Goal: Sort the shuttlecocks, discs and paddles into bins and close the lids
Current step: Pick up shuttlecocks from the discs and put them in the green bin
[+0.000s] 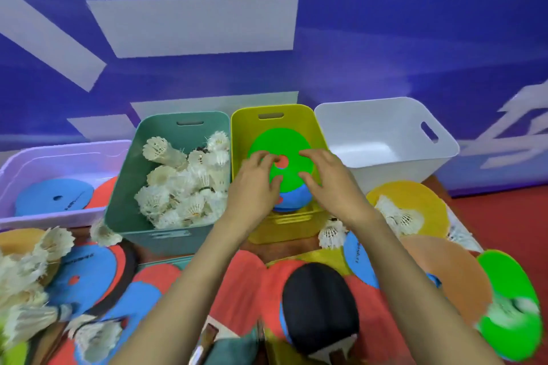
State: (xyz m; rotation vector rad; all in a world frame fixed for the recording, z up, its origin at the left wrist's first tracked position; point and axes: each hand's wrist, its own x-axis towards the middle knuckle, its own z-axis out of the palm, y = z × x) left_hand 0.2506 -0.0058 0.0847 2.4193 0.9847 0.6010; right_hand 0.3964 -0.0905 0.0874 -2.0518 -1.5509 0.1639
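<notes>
A green disc (284, 142) lies on top of a stack in the yellow bin (317, 124), with a blue disc (293, 198) showing beneath it. My left hand (255, 187) rests on the disc's left part, fingertips near its centre hole. On the disc's right part rests my right hand (329, 181), fingers spread. The teal bin (124, 187) to the left holds several shuttlecocks (178, 192). A black paddle (320, 305) lies on the pile in front of me.
An empty white bin (444, 142) stands at the right, and a lilac bin (29, 157) with discs at the left. Loose discs, including a yellow one (415, 195) and a green one (510, 290), and scattered shuttlecocks (332, 231) cover the near surface.
</notes>
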